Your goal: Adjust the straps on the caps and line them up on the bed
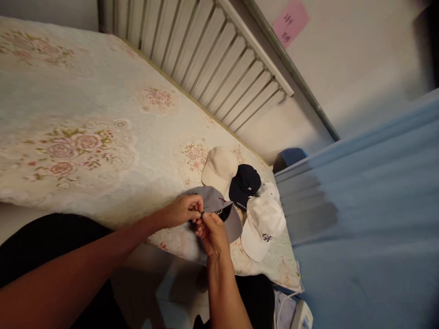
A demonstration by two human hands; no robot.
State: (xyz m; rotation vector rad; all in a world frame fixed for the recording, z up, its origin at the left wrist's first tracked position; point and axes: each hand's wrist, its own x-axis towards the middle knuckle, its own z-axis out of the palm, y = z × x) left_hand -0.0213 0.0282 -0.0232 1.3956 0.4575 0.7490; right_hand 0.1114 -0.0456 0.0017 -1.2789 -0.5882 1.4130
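My left hand (187, 210) and my right hand (213, 232) meet fingertip to fingertip over a grey cap (210, 197). Both are closed in a pinch around something small and dark, too small to name; it may be part of the cap. The cap lies with its inner side partly showing and its brim pointing right, and my hands hide part of it. Just beyond are a beige cap (221, 165) and a navy cap (244, 182). To the right sits a white cap (265, 218) with dark lettering, partly covering another white cap (270, 189).
A floral-patterned cover (157, 146) spreads under the caps. A slatted metal rail (206, 59) runs along its far side. On the right hangs a blue curtain (363, 219). A pink paper (291, 23) is on the wall, and a white object (302, 315) stands at lower right.
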